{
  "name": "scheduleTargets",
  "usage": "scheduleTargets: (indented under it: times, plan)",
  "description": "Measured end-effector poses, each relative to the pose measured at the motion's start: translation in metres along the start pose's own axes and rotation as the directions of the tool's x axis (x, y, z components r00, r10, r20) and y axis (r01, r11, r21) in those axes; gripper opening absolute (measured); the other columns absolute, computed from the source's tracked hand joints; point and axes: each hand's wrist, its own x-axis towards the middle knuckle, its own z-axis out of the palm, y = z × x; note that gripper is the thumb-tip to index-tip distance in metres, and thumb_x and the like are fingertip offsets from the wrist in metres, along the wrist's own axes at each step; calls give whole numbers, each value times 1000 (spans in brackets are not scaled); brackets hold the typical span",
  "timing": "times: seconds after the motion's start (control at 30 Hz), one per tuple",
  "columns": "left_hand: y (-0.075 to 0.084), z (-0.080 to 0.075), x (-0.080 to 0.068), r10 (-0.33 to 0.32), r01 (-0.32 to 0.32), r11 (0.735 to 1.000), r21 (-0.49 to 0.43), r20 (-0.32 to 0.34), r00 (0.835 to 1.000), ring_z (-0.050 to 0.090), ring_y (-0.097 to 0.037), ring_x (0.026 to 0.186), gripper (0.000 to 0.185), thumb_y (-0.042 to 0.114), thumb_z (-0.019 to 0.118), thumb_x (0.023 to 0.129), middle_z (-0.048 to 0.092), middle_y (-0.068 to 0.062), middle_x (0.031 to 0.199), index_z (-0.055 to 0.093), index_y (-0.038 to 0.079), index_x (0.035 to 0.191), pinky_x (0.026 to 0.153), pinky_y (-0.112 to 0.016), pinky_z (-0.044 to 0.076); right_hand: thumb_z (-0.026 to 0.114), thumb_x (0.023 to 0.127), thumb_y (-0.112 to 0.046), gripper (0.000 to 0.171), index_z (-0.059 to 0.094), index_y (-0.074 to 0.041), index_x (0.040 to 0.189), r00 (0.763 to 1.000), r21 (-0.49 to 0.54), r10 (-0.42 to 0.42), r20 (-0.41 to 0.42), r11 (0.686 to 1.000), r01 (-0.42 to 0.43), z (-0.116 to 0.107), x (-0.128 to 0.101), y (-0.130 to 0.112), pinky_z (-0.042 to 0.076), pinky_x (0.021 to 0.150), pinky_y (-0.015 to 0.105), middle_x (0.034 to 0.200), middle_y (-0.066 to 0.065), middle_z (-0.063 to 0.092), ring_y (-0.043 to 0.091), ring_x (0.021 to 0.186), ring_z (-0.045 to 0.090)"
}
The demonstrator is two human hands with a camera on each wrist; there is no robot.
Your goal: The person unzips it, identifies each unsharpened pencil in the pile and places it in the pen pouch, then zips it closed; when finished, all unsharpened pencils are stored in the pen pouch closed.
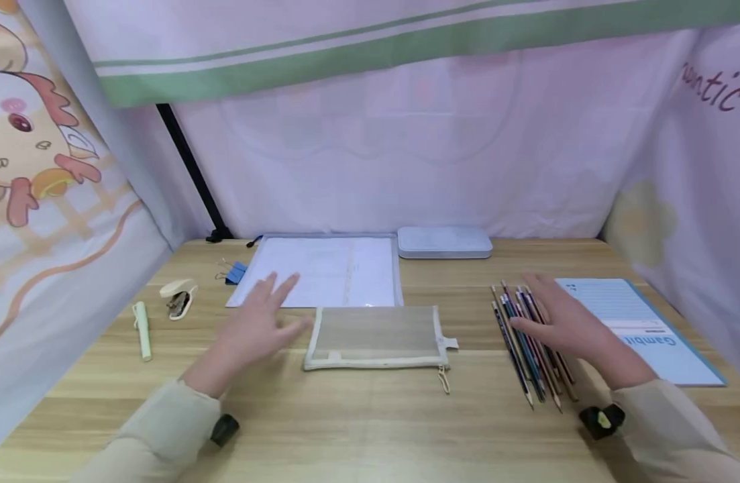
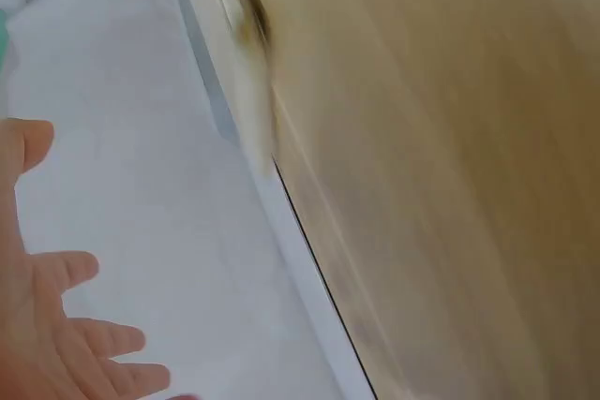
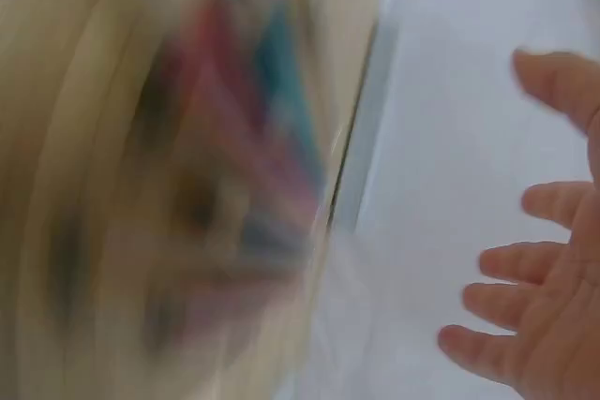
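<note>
A translucent zipper pouch (image 1: 376, 335) with pale edging lies flat in the middle of the wooden table, its zip pull at the right. My left hand (image 1: 257, 329) is held to its left with fingers spread, thumb close to the pouch's edge. On the right, a loose bundle of pencils (image 1: 523, 352) points its tips toward me. My right hand (image 1: 565, 322) hovers over the bundle's right side, fingers extended, and hides part of it. Both palms look bare in the wrist views, the left hand (image 2: 70, 325) and the right hand (image 3: 544, 269) having separated fingers. The pencils (image 3: 248, 110) are blurred in the right wrist view.
Behind the pouch lie a document sleeve (image 1: 327, 268) with white paper and a pale flat case (image 1: 445, 242). A blue binder clip (image 1: 235, 273), a stapler (image 1: 179, 298) and a light green pen-like stick (image 1: 143, 331) are at left. A light blue notebook (image 1: 647, 335) sits at right.
</note>
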Motion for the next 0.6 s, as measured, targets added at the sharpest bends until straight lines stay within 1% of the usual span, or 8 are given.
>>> scheduleTargets:
  times: [0.1,0.13,0.2,0.23,0.33,0.43,0.5,0.6]
  plan:
    - [26,8,1,48,-46,987,-157,11,999,21,-40,136,80,55,55,85,19,-18,151,21,19,148,104,-63,24,57,89,-41,80,17,-2,147,999,199,-27,38,980,19,10,4,-20,28,100,65,147,29,20,50,130,22]
    - [36,11,2,56,-51,976,-211,16,998,24,-39,135,80,52,58,84,23,-17,150,23,19,147,105,-61,26,57,90,-40,78,18,-3,147,998,264,-28,52,965,13,14,5,-25,29,100,64,147,27,21,49,131,23]
    - [55,17,5,62,-53,947,-317,19,998,37,-36,129,77,43,65,82,34,-16,144,29,19,145,102,-57,34,57,90,-39,75,20,-6,147,995,379,-17,94,925,-20,23,7,-36,30,102,61,148,24,22,47,132,24]
    - [64,20,7,66,-51,927,-371,26,998,42,-35,124,76,39,67,80,40,-16,140,31,19,144,99,-54,39,57,90,-37,75,20,-5,146,993,438,-16,115,898,-36,27,8,-40,29,103,60,149,23,21,46,133,24]
    - [90,32,14,91,-43,871,-489,74,993,54,-31,110,71,31,70,79,50,-17,129,37,18,141,89,-47,48,59,90,-33,72,23,-3,145,988,526,-11,156,847,-74,41,11,-49,32,103,57,146,23,26,45,131,28]
    - [110,46,20,143,-32,808,-588,144,979,59,-28,101,69,27,71,77,54,-17,120,40,16,138,82,-39,51,62,89,-27,70,26,-1,143,982,587,9,187,801,-119,53,13,-55,36,102,53,143,24,33,43,128,35]
    - [119,55,24,175,-14,767,-641,189,966,60,-25,98,68,24,72,77,55,-17,116,42,13,137,79,-35,52,63,88,-24,67,29,-1,142,980,606,23,199,783,-142,59,14,-58,39,101,51,139,24,38,42,125,39]
    - [131,67,28,202,41,685,-727,243,949,61,-21,93,67,18,73,75,56,-16,110,44,10,134,73,-31,54,63,87,-20,63,34,-3,140,977,624,35,210,765,-161,66,15,-61,38,100,52,135,23,44,40,123,42]
